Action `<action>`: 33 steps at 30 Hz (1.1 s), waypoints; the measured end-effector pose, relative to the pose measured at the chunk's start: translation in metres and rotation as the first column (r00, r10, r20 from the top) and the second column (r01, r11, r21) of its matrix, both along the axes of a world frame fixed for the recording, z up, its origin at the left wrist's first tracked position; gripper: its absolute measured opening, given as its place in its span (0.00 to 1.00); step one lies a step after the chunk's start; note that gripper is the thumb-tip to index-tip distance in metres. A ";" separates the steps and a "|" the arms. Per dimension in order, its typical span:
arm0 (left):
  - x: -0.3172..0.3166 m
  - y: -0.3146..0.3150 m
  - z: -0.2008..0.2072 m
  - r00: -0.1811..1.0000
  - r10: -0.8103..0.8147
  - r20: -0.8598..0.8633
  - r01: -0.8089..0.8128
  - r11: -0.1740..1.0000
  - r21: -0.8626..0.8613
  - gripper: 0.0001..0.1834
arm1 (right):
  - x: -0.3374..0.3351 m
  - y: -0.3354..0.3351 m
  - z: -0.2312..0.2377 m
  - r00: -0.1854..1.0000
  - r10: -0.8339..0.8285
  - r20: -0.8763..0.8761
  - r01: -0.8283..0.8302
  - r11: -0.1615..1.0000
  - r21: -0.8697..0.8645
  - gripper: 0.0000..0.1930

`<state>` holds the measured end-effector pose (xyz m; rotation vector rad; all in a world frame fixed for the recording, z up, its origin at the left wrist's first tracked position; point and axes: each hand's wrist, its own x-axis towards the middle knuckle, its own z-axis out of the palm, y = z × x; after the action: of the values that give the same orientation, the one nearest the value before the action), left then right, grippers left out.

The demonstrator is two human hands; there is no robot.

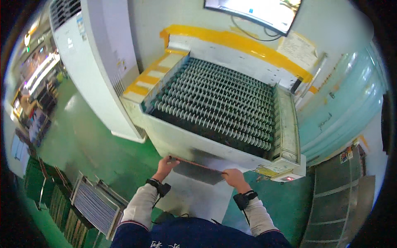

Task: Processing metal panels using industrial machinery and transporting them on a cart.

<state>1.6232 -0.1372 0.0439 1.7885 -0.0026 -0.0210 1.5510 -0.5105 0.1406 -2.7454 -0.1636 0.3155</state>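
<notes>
A thin, flat grey panel (197, 172) with a reddish-brown upper edge spans the space between my two hands. My left hand (165, 166) has its fingers closed on the panel's left corner. At the opposite corner my right hand (235, 179) grips the same edge. Just beyond the panel stands a pale conveyor machine (182, 134), and the panel is held below its front rim. Rows of wheeled rollers (215, 103) fill the machine's bed. From this view I cannot tell whether the panel touches the machine's front.
A tall white floor-standing air conditioner (93, 62) is at the left. Slatted racks (96, 206) stand at lower left, and a grey rack-like frame (331, 202) at lower right. Translucent sheeting (347, 99) hangs at right. A monitor (256, 14) is mounted on the wall.
</notes>
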 end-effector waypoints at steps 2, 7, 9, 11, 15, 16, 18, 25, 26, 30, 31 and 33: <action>-0.006 -0.011 0.020 0.993 -0.080 -0.084 0.074 0.995 -0.074 0.24 | -0.012 -0.002 0.009 1.000 0.003 -0.017 -0.004 1.000 -0.030 0.14; -0.026 0.008 0.015 0.987 -0.081 -0.138 0.081 0.997 -0.008 0.17 | -0.040 0.015 0.017 1.000 0.020 -0.020 -0.021 0.999 -0.045 0.14; -0.035 0.021 0.010 0.991 -0.078 -0.112 0.075 0.997 -0.029 0.15 | -0.049 0.024 0.023 0.996 0.084 -0.026 -0.086 0.995 -0.052 0.14; -0.040 0.018 0.016 0.987 -0.084 -0.135 0.083 0.996 -0.013 0.16 | -0.061 0.022 0.010 0.998 0.060 -0.029 -0.061 0.998 -0.024 0.14; -0.055 0.020 0.038 0.970 -0.110 -0.217 0.111 0.994 -0.008 0.18 | -0.078 0.026 0.021 0.998 -0.020 -0.054 0.027 0.991 0.134 0.16; -0.056 0.023 0.040 0.965 -0.128 -0.230 0.134 0.991 0.012 0.18 | -0.079 0.025 0.022 0.998 -0.034 -0.061 0.044 0.987 0.156 0.16; -0.058 0.024 0.048 0.952 -0.167 -0.257 0.185 0.982 0.047 0.19 | -0.084 0.020 0.021 0.995 -0.068 -0.077 0.082 0.977 0.196 0.17; -0.058 0.017 0.062 0.954 -0.074 -0.291 0.057 0.996 -0.067 0.23 | -0.101 0.001 0.012 0.953 -0.284 -0.105 0.300 0.841 0.451 0.16; -0.054 0.017 0.062 0.954 -0.045 -0.296 0.018 0.996 -0.091 0.24 | -0.102 -0.002 0.011 0.947 -0.304 -0.102 0.313 0.811 0.495 0.16; -0.047 0.008 0.066 0.936 0.023 -0.352 -0.067 0.991 -0.112 0.25 | -0.115 -0.010 0.008 0.903 -0.379 -0.201 0.398 0.563 0.724 0.20; -0.048 0.005 0.068 0.938 0.021 -0.347 -0.065 0.991 -0.116 0.25 | -0.118 -0.011 0.005 0.883 -0.402 -0.240 0.431 0.497 0.753 0.20; -0.048 0.004 0.069 0.943 0.019 -0.333 -0.063 0.990 -0.124 0.24 | -0.121 -0.011 -0.001 0.842 -0.435 -0.318 0.486 0.356 0.798 0.21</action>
<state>1.5753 -0.1336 0.1129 1.6319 0.2700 -0.2862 1.4299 -0.5217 0.1396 -1.6341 0.3933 0.0822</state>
